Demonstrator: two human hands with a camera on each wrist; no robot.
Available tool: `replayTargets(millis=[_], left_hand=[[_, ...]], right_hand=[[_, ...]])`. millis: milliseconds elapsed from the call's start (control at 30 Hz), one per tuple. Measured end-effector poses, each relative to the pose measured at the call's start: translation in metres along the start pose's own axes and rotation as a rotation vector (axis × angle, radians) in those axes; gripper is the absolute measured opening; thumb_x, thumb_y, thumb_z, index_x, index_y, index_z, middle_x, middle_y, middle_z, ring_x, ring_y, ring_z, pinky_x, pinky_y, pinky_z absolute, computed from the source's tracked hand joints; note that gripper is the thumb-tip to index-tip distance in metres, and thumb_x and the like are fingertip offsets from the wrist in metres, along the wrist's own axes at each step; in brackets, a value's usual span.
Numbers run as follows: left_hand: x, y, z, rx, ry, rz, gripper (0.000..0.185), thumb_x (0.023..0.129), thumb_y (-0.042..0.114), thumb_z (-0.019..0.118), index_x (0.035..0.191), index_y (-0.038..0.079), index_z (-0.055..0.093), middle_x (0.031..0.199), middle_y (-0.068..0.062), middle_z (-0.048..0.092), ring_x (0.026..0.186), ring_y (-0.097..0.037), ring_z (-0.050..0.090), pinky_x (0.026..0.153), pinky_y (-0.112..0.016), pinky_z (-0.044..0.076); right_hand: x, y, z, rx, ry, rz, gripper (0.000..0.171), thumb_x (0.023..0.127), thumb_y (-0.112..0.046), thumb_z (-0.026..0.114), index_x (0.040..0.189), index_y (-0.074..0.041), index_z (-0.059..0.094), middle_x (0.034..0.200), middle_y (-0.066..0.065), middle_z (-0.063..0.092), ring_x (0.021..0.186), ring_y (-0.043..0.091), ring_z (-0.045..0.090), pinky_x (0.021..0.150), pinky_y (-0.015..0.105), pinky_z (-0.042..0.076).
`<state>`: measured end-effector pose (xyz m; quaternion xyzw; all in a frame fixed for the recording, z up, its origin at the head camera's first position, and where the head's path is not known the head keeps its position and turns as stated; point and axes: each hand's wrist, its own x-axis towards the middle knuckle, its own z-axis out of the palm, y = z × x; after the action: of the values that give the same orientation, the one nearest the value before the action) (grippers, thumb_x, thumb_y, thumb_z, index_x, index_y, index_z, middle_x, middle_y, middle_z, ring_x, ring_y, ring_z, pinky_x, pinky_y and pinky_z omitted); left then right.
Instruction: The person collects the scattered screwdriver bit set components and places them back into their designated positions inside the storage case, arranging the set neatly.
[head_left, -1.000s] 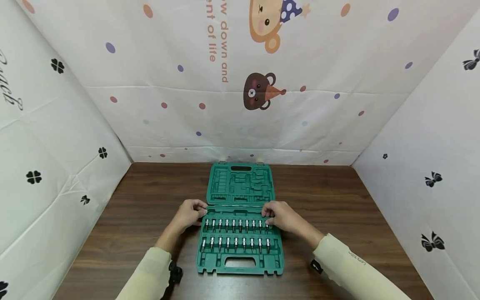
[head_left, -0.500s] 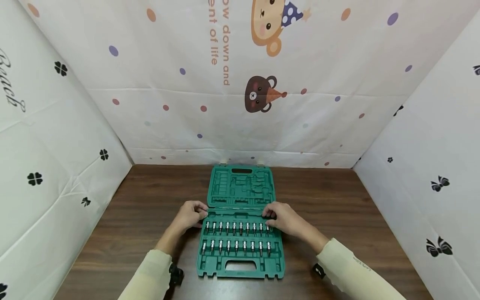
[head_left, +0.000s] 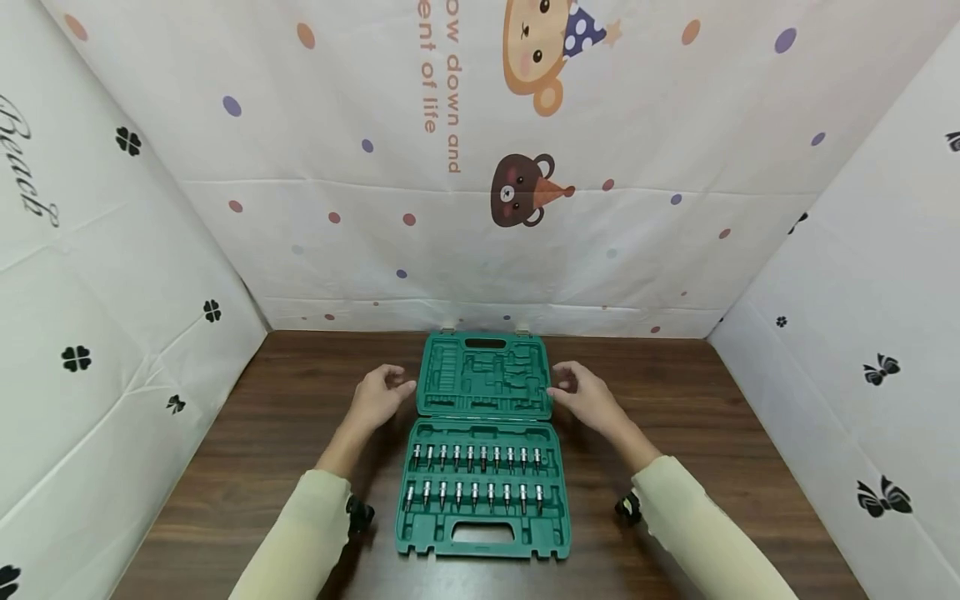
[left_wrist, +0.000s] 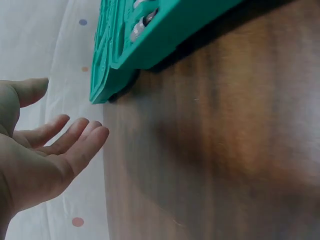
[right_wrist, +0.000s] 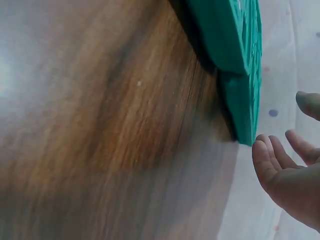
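Observation:
A green plastic tool case [head_left: 431, 533] lies opened flat, its lid [head_left: 483, 379] folded back toward the rear wall. Two rows of silver bit sockets [head_left: 474, 496] sit in its near half. My left hand [head_left: 377, 398] is beside the lid's left edge, thumb toward it and fingers relaxed; the left wrist view shows the palm holding nothing. On the other side, my right hand [head_left: 588, 397] is at the lid's right edge, its thumb very near the rim; whether it touches, I cannot tell. The right wrist view shows its fingers [right_wrist: 267, 165] loosely bent around nothing.
The case rests on a dark wood-grain table [head_left: 285, 417]. White printed sheets hang at the back [head_left: 337, 258] and on both sides of the table. A dark wrist camera [head_left: 360, 514] is on the left wrist, another [head_left: 628, 507] on the right.
Both hands have left the near half of the case by its hinge and moved away from me to either side of the lid. The case and its sockets look unchanged.

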<state>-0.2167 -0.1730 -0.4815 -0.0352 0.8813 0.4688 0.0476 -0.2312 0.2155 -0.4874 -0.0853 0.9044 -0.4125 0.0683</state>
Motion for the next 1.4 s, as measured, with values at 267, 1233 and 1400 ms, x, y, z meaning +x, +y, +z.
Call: replayTargets(millis=[267, 1233, 1400], left_hand=[[0.026, 0.004, -0.002, -0.043, -0.029, -0.016, 0.057, 0.106, 0.031, 0.060, 0.151, -0.001, 0.046, 0.143, -0.026, 0.055, 0.127, -0.040, 0.058, 0.103, -0.055, 0.052], [0.065, -0.004, 0.024, -0.265, -0.116, -0.194, 0.047, 0.111, 0.027, 0.051, 0.148, -0.001, 0.051, 0.149, -0.024, 0.051, 0.132, -0.040, 0.055, 0.102, -0.052, 0.055], [0.067, -0.001, 0.027, -0.223, -0.098, -0.176, 0.040, 0.110, 0.015, 0.052, 0.147, 0.000, 0.053, 0.146, -0.024, 0.054, 0.128, -0.038, 0.058, 0.098, -0.050, 0.057]], right_hand=[[0.025, 0.005, 0.003, 0.122, -0.020, 0.081, 0.069, 0.104, -0.027, 0.064, 0.160, -0.002, 0.032, 0.155, 0.024, 0.046, 0.137, 0.041, 0.052, 0.109, 0.058, 0.049], [0.065, 0.010, 0.020, 0.235, -0.075, 0.271, 0.055, 0.110, -0.027, 0.053, 0.154, 0.003, 0.042, 0.154, 0.026, 0.046, 0.130, 0.043, 0.058, 0.111, 0.054, 0.048], [0.064, 0.009, 0.017, 0.249, -0.070, 0.285, 0.052, 0.110, -0.023, 0.053, 0.154, 0.003, 0.042, 0.154, 0.026, 0.045, 0.130, 0.043, 0.056, 0.110, 0.054, 0.048]])
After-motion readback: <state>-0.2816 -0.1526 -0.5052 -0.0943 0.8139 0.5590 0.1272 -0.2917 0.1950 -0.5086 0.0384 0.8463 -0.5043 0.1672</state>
